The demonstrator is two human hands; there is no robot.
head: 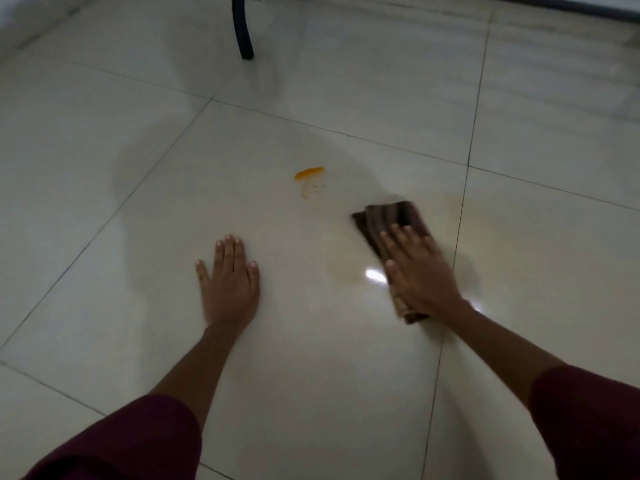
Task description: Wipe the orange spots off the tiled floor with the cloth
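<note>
Right hand: the right hand [420, 271] lies flat, fingers straight and together, palm pressing down on the cloth, right of centre in the frame.
Cloth: the brown striped cloth [391, 220] is folded into a long strip under that hand; its far end sticks out beyond the fingertips and its near end shows just past the wrist.
Left hand: the left hand [230, 275] is spread flat on the bare tile, fingers straight, holding nothing, at centre-left, well apart from the cloth.
Orange spot: a bright orange spot [309, 172] sits above centre, up and left of the cloth and not touching it; a thin orange smear [306, 190] curls just below it.
Wiped patch: a faint pale ring [343, 270] lies between the two hands, near the cloth's left edge.
Floor: glossy pale tiled floor [138, 306] with dark grout lines.
Sleeves: dark maroon sleeves [131, 441] at the bottom corners.
Furniture: a black leg [242, 29] stands at the upper centre.
</note>
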